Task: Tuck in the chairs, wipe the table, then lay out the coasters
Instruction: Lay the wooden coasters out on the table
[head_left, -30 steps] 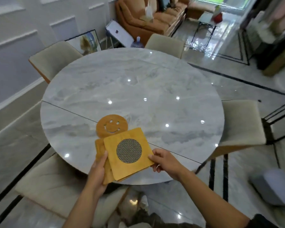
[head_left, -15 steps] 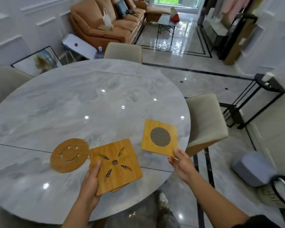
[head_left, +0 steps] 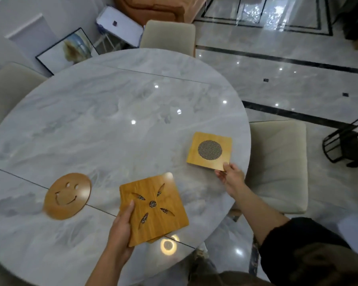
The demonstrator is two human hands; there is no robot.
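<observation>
So the count: one round table (head_left: pixel 112 112), marble top. Chairs, I see four around it: one far side (head_left: pixel 167 36), one right (head_left: pixel 277 162), one left (head_left: pixel 6 87), plus a corner of another at the near left edge (head_left: pixel 0 271). Coasters, three clear ones: a smiley round (head_left: pixel 67 196), a mesh-circle square (head_left: pixel 209 150) and a petal-cut square (head_left: pixel 153 207), with at least one more under that. Two hands, left (head_left: pixel 120 234) and right (head_left: pixel 230 177). One framed picture (head_left: pixel 66 50) too.

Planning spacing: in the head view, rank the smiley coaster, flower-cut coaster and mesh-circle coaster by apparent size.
1. flower-cut coaster, nearest the camera, so unsure
2. smiley coaster
3. mesh-circle coaster, farther away; the last two look close
</observation>
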